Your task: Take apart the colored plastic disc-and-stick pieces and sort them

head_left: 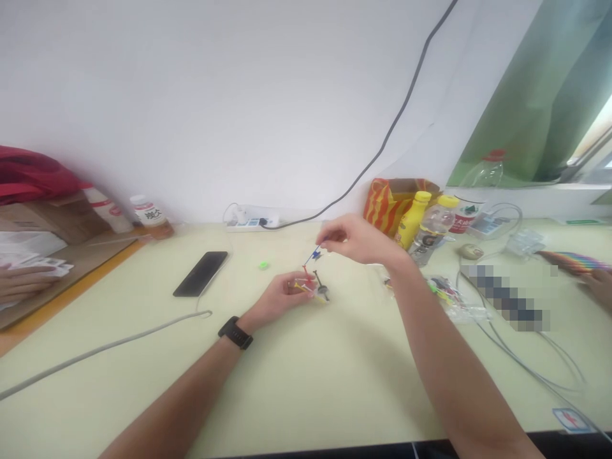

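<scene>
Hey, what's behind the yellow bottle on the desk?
A red-and-yellow striped bag stands behind the yellow bottle, with the pale wall beyond. The bottle covers part of the bag, so that part can't be seen, nor can the bag's contents.

The single head view looks forward and slightly down from above the near edge of the desk [296, 382], facing the pale wall [191, 95]. It sweeps wide, from the cardboard box [64, 220] at left to the window [595, 137] at right. The forearms [176, 389] enter from below; both hands [275, 298] sit near mid-frame, where the small coloured pieces [307, 280] look too soft to judge closely.
</scene>
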A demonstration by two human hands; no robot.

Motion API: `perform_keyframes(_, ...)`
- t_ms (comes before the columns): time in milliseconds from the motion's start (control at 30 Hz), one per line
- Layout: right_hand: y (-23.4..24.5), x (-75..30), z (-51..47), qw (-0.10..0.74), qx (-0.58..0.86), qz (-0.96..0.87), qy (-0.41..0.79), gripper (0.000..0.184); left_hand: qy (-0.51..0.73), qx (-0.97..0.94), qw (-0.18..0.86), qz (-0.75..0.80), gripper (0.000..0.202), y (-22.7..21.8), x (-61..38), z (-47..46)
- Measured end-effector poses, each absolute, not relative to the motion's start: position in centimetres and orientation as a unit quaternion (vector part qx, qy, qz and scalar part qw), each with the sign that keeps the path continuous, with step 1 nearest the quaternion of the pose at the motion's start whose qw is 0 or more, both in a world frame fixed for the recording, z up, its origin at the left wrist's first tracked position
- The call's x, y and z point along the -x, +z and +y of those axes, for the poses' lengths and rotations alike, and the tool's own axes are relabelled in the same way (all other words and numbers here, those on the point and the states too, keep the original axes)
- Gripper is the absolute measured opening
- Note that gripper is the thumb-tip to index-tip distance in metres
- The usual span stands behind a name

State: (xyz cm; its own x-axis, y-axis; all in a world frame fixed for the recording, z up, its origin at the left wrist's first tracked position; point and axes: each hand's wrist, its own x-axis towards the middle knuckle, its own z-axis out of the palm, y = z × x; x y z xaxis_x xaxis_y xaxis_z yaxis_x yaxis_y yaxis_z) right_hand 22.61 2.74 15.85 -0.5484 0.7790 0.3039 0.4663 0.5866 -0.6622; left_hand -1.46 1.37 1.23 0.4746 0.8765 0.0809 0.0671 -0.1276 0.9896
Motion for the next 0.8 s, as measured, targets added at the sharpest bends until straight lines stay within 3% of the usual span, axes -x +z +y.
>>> perform_keyframes(233, 16.2, -22.4, 2.3, 0.274, 0.371, -0.85, 0.255, 0.018, 0.359, -0.684, 0.522, 0.363, 0.038, 1.9, 1.2, 0.8)
perform_keyframes(500, 16.1, -20.8, 1.6, 0.248, 0.405, -0.867, 0.148, 0.026, 0.388, -0.708, 0.461, 0.369, 0.028, 2.1, 0.9, 0.6)
perform_keyframes(800, 16.5, -21.2, 1.3, 0.283, 0.414, -0.857, 0.117, 0.022, 0.394, -0.698, 0.453, 0.391, 0.043, 1.6, 0.7, 0.6)
